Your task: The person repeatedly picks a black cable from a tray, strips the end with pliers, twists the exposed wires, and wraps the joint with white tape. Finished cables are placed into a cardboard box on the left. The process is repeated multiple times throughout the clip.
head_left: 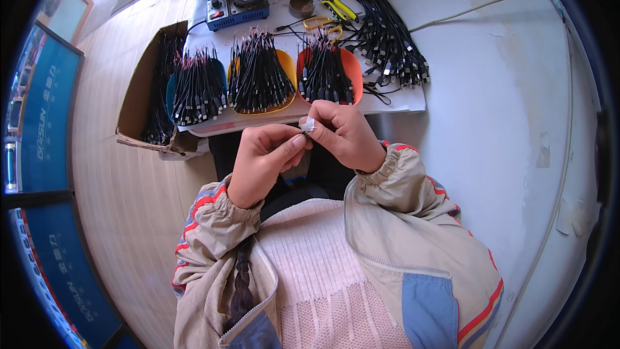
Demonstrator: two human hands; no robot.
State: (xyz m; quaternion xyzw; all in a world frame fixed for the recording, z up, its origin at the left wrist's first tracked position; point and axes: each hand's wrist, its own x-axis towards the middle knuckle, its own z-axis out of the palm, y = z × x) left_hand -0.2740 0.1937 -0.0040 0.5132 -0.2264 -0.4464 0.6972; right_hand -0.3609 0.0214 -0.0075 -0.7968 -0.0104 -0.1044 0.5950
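My left hand (271,150) and my right hand (349,137) meet in front of my chest, just off the table's near edge. Thumb and forefinger of the left are closed in a pinch on a small dark piece (304,133), mostly hidden by the fingertips. The right pinches a small white scrap (309,125), paper-like or film-like, right against that dark piece. Nearest beyond the hands is a red-orange tray (354,77) of short black cables (323,68) with light metal plugs toward me and thin bare leads at the far ends.
Left of it stand a yellow tray (288,64) and a blue tray (170,100) with similar cables. A cardboard box (139,94) holds more. Farther back are a blue-cased device (239,18), yellow-handled pliers (339,10), yellow scissors (318,22) and a large cable bundle (381,26). A white wall (497,90) rises right.
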